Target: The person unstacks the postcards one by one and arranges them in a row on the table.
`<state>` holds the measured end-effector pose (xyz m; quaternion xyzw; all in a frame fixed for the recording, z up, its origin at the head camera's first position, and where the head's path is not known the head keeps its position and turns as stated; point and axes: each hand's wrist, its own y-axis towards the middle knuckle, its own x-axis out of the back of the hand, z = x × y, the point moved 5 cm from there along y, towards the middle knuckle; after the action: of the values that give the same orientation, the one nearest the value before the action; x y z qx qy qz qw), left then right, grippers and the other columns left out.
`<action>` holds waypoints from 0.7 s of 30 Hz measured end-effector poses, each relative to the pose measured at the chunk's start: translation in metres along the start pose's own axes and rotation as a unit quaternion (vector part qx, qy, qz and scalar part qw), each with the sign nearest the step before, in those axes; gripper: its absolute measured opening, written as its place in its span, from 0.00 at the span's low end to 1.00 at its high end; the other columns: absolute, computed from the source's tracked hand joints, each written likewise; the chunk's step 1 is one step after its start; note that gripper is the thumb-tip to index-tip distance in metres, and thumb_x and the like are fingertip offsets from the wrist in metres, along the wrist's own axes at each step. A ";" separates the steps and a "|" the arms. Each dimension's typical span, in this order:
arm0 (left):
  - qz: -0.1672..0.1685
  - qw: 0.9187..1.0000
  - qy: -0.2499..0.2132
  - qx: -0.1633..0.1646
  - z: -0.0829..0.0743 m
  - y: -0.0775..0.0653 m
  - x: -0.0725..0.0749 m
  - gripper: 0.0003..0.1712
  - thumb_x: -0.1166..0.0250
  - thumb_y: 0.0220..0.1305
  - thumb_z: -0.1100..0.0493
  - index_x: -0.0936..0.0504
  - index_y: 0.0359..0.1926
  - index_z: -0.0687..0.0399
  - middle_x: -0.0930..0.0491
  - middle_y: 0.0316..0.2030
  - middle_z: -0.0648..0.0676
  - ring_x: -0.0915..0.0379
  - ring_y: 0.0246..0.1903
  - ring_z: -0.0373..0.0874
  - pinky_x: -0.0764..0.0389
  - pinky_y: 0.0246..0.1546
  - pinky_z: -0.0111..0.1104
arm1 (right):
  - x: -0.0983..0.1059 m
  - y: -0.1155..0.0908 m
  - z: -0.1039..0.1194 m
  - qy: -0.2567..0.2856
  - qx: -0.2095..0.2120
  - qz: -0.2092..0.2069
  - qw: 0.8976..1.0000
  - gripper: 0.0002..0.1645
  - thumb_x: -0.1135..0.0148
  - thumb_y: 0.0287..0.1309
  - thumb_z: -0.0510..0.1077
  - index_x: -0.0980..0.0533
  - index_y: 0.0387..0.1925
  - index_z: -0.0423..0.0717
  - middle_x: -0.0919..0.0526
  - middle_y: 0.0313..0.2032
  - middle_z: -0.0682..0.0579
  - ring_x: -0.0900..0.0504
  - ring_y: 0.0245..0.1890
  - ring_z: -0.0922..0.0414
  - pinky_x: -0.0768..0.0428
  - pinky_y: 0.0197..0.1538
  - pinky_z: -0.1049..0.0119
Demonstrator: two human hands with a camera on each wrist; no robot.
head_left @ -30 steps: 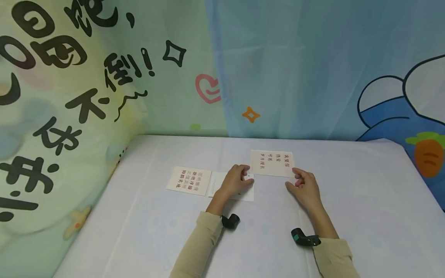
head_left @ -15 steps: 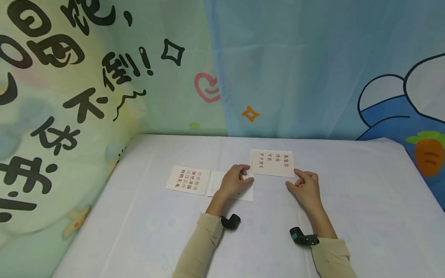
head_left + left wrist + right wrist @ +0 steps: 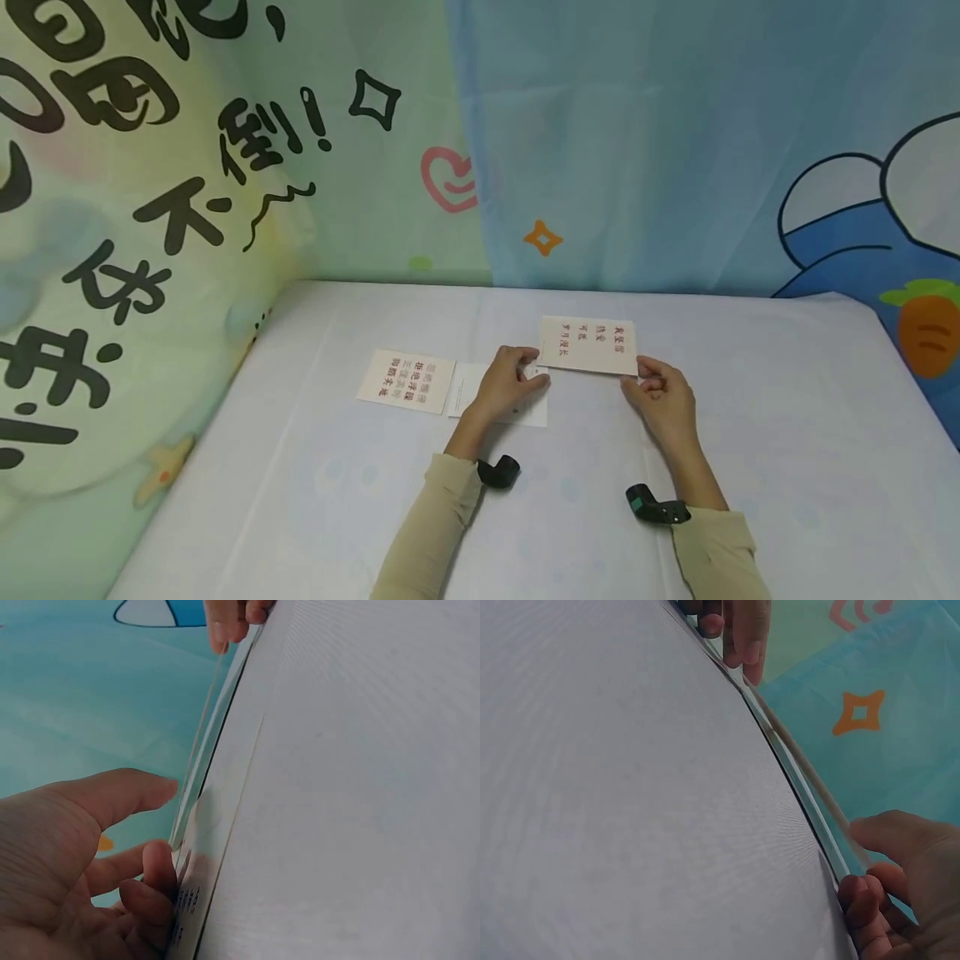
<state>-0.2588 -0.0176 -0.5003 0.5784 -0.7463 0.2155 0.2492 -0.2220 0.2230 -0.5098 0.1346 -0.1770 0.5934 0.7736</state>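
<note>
A cream card [image 3: 588, 343] with columns of red-brown characters lies lengthwise between the two hands at the middle back of the table. At its left corner, the left hand [image 3: 501, 390] holds it with thumb and curled fingers. The right hand [image 3: 664, 406] pinches the lower right corner. Both wrist views show this card [image 3: 810, 776] nearly edge-on, slightly raised over the cloth. Beneath the left hand lies a white card [image 3: 535, 412], partly hidden by that hand. Left of it, a second printed card [image 3: 407, 382] lies flat, its side close against the white one.
White cloth covers the table [image 3: 570, 533]. A printed fabric backdrop [image 3: 675, 150] rises behind its far edge and along the left side. Black wrist cameras [image 3: 499, 472] sit at both cuffs.
The right fingers have closed on the corner of the printed card, and its near edge has come up a little. The left hand stays at the left corner; the view has shifted slightly.
</note>
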 end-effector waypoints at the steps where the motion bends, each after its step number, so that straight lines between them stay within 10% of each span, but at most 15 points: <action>1: 0.001 1.000 -0.001 0.001 0.000 0.000 0.000 0.27 0.32 0.62 0.55 0.25 0.60 0.60 0.29 0.47 0.56 0.36 0.31 0.36 0.34 0.31 0.25 | 0.000 0.000 0.000 0.007 -0.003 -0.003 1.000 0.28 0.35 0.60 0.39 0.28 0.60 0.34 0.25 0.48 0.42 0.31 0.31 0.68 0.31 0.32 0.83; 21: -0.084 0.989 -0.120 -0.017 -0.004 0.000 0.012 0.16 0.32 0.61 0.62 0.19 0.50 0.58 0.19 0.37 0.52 0.35 0.22 0.32 0.33 0.22 0.22 | -0.001 0.000 0.000 0.044 -0.033 -0.012 0.998 0.25 0.39 0.66 0.44 0.29 0.61 0.40 0.20 0.43 0.45 0.22 0.27 0.72 0.24 0.32 0.81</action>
<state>-0.2606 -0.0242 -0.4894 0.6564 -0.7230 0.1103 0.1853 -0.2225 0.2223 -0.5099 0.0850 -0.1600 0.5832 0.7919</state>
